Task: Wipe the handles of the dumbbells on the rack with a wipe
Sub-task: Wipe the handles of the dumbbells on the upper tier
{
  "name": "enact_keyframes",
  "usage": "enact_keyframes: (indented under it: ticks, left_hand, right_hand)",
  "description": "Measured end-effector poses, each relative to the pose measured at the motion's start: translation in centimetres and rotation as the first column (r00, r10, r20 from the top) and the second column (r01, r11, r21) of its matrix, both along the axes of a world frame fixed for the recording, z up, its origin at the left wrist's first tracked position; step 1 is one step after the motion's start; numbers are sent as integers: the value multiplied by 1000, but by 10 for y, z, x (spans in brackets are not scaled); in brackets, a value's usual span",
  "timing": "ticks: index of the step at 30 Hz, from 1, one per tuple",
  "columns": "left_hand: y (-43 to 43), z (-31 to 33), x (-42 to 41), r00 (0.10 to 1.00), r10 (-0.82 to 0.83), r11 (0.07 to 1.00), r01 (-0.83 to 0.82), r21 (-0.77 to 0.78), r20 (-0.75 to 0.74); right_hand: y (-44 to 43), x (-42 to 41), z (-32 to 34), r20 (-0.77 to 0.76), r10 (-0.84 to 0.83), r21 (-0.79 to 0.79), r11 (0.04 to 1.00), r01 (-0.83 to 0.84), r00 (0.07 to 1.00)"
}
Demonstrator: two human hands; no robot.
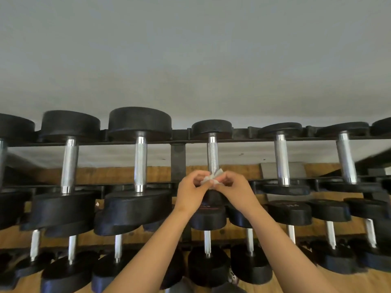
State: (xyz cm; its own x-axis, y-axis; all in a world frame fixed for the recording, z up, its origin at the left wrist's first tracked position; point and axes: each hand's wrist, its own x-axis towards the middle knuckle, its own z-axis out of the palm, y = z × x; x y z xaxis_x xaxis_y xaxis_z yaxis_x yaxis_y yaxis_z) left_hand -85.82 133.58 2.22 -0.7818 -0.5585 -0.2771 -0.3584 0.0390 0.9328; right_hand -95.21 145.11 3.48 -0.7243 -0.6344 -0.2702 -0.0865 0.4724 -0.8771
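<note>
Jointly, left grip [191, 192] and right grip [235, 190] pinch the wipe [211, 178] between them

Your wipe [211, 178] is a small white piece, crumpled, and you pinch it between your left hand [191, 192] and your right hand [234, 190]. It touches the near end of the knurled chrome handle [212, 154] of the middle dumbbell [211, 126] in the upper row. The dumbbells have black round heads and shiny handles. They lie side by side across the black rack [178, 159], in an upper and a lower row.
</note>
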Motion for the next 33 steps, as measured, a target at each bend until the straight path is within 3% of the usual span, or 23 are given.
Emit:
enact_keyframes:
  ticks: [3,6,9,15,22,27,33]
  left_hand:
    - [-11,5,-1,996,-87,996,86,39,20]
    - [-22,15,5,983,-184,973,186,133,-30]
    - [-31,21,9,974,-222,966,227,122,-48]
    - [-30,6,0,985,-124,992,123,12,124]
    - [-28,-6,-18,968,-41,994,66,-92,249]
    - [-20,-7,-19,988,36,983,-9,-185,147]
    - [-18,-1,-11,991,-55,996,64,-65,124]
  right_hand:
    - [3,5,3,-4,-18,-54,998,18,1000]
    - [2,5,10,88,22,-142,990,-10,996]
    - [-1,3,13,108,56,-158,987,-38,993]
    - [0,0,-3,-17,-104,-19,994,104,994]
    - [-1,-13,-16,55,-122,67,991,118,991]
    - [-4,-7,-20,86,-196,22,981,195,977]
    - [2,6,-19,52,-69,-26,997,71,996]
